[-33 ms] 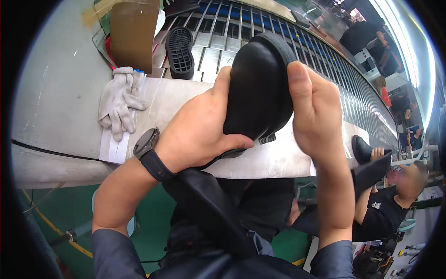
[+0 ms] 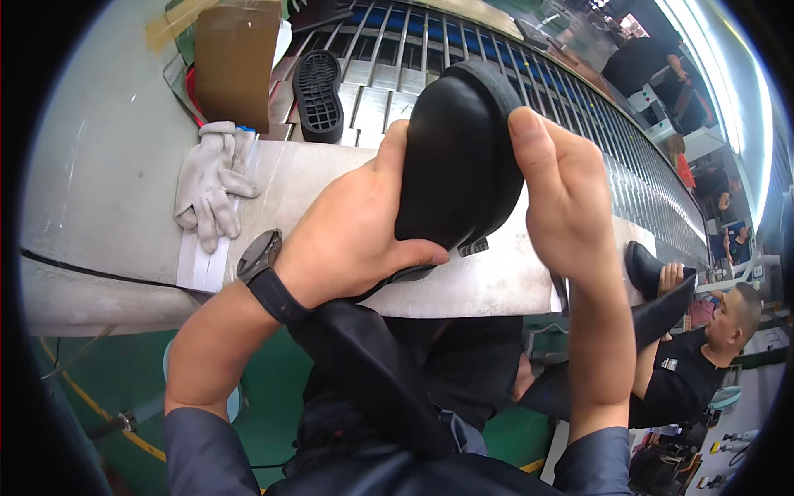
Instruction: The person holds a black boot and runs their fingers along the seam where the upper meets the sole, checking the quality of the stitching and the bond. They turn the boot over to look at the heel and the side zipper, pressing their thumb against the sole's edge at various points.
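Held up over the work surface is a black boot [image 2: 451, 157], toe pointing away from me, with its long soft shaft [image 2: 372, 372] hanging down over my lap. My left hand [image 2: 356, 219], with a watch on its wrist, is closed around the boot's ankle, thumb across the front. At the toe's right side, my right hand [image 2: 566, 190] grips the edge of the dark sole [image 2: 495, 87], its thumb pressing on the rim. The fingers behind the sole are hidden.
Beyond the pale work surface [image 2: 306, 178] runs a metal roller conveyor [image 2: 380, 50]. A loose black shoe sole [image 2: 318, 95] lies on it, near a brown board [image 2: 237, 66]. Grey gloves [image 2: 211, 186] rest at the left. A co-worker [image 2: 703, 355] handles another black boot [image 2: 645, 269] at the right.
The boot has shifted very slightly left. My right forearm has moved a little to the right, while the right thumb stays at the sole's edge. My left hand keeps its hold.
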Demonstrator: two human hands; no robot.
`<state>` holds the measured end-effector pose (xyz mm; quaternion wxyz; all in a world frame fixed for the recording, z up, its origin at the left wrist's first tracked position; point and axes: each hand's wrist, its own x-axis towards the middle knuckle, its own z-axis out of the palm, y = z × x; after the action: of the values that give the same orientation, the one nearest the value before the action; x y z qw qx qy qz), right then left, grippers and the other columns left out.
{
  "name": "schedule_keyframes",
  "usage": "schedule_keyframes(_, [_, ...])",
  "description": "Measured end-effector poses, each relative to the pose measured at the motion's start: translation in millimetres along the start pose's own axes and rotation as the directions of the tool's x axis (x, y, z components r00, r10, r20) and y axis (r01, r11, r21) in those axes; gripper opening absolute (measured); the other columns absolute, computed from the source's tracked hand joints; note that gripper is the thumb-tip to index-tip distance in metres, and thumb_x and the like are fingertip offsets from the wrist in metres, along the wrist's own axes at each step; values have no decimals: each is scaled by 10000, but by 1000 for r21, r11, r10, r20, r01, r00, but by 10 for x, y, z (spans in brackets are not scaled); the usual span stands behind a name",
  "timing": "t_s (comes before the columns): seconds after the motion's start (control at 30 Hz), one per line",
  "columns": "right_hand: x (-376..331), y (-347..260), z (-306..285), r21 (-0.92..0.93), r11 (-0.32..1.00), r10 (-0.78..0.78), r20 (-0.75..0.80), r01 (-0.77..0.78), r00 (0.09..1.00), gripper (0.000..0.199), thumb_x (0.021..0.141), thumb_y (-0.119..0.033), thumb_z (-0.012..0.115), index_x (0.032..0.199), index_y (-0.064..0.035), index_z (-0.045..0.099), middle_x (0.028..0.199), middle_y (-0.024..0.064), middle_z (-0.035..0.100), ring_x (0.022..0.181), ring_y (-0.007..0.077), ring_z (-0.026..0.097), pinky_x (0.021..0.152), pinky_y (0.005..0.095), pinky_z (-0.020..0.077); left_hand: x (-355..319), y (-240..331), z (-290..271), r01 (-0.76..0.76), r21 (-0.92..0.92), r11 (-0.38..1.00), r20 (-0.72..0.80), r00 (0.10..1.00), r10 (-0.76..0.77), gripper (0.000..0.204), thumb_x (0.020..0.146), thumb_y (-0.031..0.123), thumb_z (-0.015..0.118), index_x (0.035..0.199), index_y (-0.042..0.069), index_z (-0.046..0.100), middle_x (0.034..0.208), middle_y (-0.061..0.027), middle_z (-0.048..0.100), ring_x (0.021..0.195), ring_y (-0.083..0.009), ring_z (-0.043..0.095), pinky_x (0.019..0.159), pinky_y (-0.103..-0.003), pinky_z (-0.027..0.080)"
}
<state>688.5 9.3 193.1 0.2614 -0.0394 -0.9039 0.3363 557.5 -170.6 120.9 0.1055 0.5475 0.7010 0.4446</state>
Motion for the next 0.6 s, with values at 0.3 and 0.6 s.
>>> schedule_keyframes(0.3, [-24, -476, -330, -262, 961, 112, 67, -91, 991, 593, 1195, -368, 432, 840, 49, 661, 633, 50, 580, 603, 126, 468, 581, 341, 404, -152, 210, 151, -63, 130, 989, 29, 998, 60, 1238, 757, 238, 991, 1655, -73, 197, 1411, -338, 605, 1242, -528, 642, 1040, -496, 549])
schedule_keyframes(0.6, [-821, -556, -420, 17, 996, 89, -34, -88, 996, 474, 1117, -359, 547, 1184, 66, 746, 867, 172, 754, 751, 220, 732, 706, 357, 562, -292, 339, 106, -94, -125, 988, 169, 979, 115, 972, 773, 265, 976, 1535, -20, 443, 1350, -254, 639, 1245, -463, 632, 1063, -476, 523])
